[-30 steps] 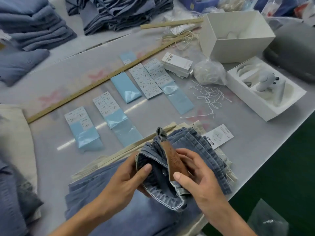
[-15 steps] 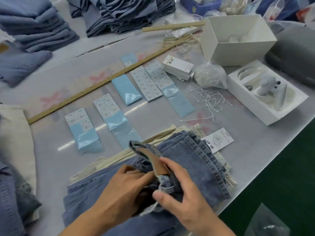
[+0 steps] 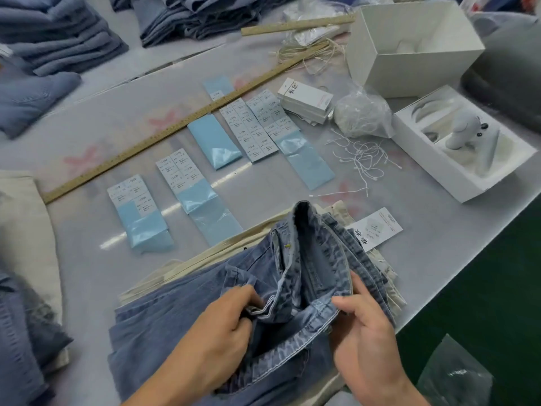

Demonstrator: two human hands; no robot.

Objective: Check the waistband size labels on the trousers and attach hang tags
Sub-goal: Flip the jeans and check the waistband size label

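Note:
Blue denim trousers (image 3: 187, 315) lie on top of a stack at the near table edge, their waistband (image 3: 316, 250) pulled open and raised. My left hand (image 3: 222, 332) grips the near-left part of the waistband. My right hand (image 3: 366, 335) pinches its right side. No size label shows inside. One white hang tag (image 3: 377, 228) lies just right of the stack. A stack of hang tags (image 3: 307, 98) and loose white strings (image 3: 360, 156) lie farther back. Blue sheets of size stickers (image 3: 251, 130) are spread in the middle.
A long wooden ruler (image 3: 164, 133) crosses the table diagonally. An open white box (image 3: 415, 63) and a white tray with a tagging tool (image 3: 465, 133) stand at the right. Folded jeans piles (image 3: 58, 33) lie at the back, beige trousers (image 3: 26, 230) at left. Table edge runs along the right.
The brown leather patch side of the waistband has been turned away. Both hands have spread the waistband open, showing its inside.

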